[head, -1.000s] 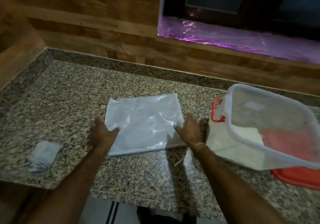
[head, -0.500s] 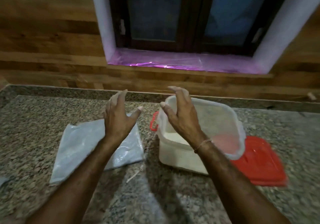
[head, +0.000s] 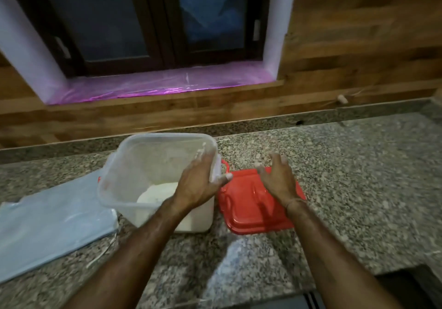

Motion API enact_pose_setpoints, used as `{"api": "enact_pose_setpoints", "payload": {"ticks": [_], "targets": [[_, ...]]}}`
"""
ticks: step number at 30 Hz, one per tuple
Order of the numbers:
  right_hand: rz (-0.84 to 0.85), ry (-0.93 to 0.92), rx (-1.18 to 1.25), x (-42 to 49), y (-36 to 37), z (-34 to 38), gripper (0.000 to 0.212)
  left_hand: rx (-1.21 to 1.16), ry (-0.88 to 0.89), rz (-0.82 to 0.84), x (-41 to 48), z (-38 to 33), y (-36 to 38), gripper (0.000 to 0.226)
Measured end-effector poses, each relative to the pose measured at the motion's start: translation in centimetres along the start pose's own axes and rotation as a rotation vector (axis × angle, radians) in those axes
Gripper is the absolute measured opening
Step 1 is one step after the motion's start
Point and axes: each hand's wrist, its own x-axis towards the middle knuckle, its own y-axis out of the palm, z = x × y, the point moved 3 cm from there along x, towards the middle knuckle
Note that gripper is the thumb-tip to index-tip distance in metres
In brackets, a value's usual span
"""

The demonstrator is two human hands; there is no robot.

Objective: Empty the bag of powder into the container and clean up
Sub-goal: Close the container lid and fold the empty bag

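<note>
A clear plastic container [head: 134, 165] with red handles stands on the granite counter, with white powder [head: 155, 195] in its bottom. The flattened clear plastic bag [head: 52, 227] lies to its left. My left hand [head: 199, 183] hovers over the container's right rim, fingers loosely spread and dusted with powder. My right hand [head: 278, 180] hovers over the red lid [head: 251, 215], which lies flat just right of the container. Neither hand holds anything.
The granite counter [head: 346, 189] runs to a wooden wall with a window and a purple-lit sill [head: 155, 86]. The counter's front edge drops off at the lower right [head: 358, 282]. A thin white strip [head: 102, 253] lies in front of the bag.
My hands left the flattened bag, rose, and moved right. The left is now over the container's rim and the right over the red lid. The view shifted right.
</note>
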Motion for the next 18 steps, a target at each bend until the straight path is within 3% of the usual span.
{"api": "enact_pose_setpoints", "payload": {"ticks": [5, 8, 12, 18], "targets": [[0.192, 0.366, -0.140, 0.1, 2.2, -10.4, 0.092, 0.109, -0.040, 0.032, 1.6, -1.1, 2.8, 0.093], [0.230, 0.456, -0.098, -0.1, 3.3, -12.9, 0.108, 0.152, -0.091, 0.007, 2.2, -1.7, 3.4, 0.094], [0.193, 0.495, -0.084, 0.6, 3.9, -13.1, 0.110, 0.150, -0.127, -0.025, 2.9, -1.8, 3.6, 0.093], [0.112, 0.652, 0.321, 2.1, 4.2, -17.0, 0.096, 0.177, -0.140, -0.044, 3.2, -1.1, 3.4, 0.092]]}}
